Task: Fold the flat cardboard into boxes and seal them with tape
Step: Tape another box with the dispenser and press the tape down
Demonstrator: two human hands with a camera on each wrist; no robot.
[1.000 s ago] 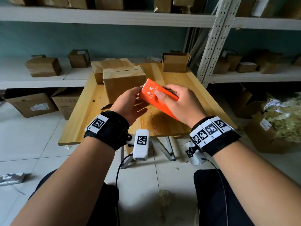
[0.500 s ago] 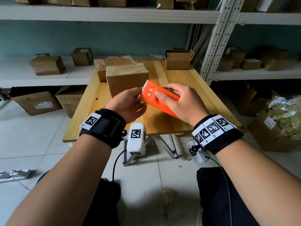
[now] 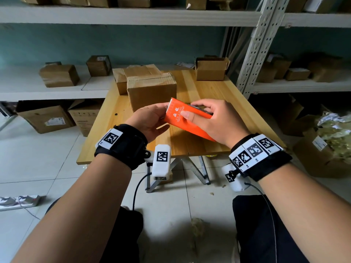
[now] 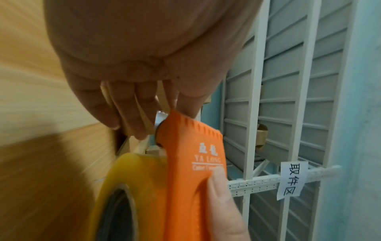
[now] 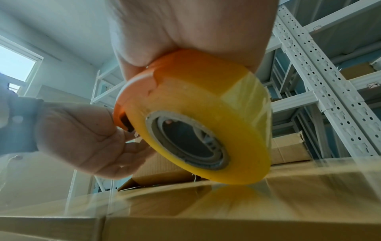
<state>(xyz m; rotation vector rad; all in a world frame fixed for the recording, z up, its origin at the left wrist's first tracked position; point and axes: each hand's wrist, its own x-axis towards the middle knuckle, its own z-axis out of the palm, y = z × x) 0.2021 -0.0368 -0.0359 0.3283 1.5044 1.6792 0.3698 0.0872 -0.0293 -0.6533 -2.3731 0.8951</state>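
The tape dispenser (image 3: 187, 119), an orange cutter clipped over a yellowish roll of tape (image 5: 208, 130), is held up in the air over the near half of the tabletop (image 3: 214, 92), above the wood rather than resting on it. The right hand (image 3: 214, 122) has its grip wrapped round the dispenser from above, thumb pressed flat on the orange face beside the printed lettering. The left hand (image 3: 150, 120) meets the dispenser at its toothed end; its fingertips (image 4: 132, 120) are bent in toward that end, but whether they pinch a loose tape end cannot be told.

Just behind the hands, toward the far left part of the tabletop, stands a closed cardboard box (image 3: 152, 90), with a second taped box (image 3: 133, 74) touching it at the far edge. An open box (image 3: 210, 70) sits at the far right corner. Metal shelves (image 3: 254, 46) with more cartons rise behind.
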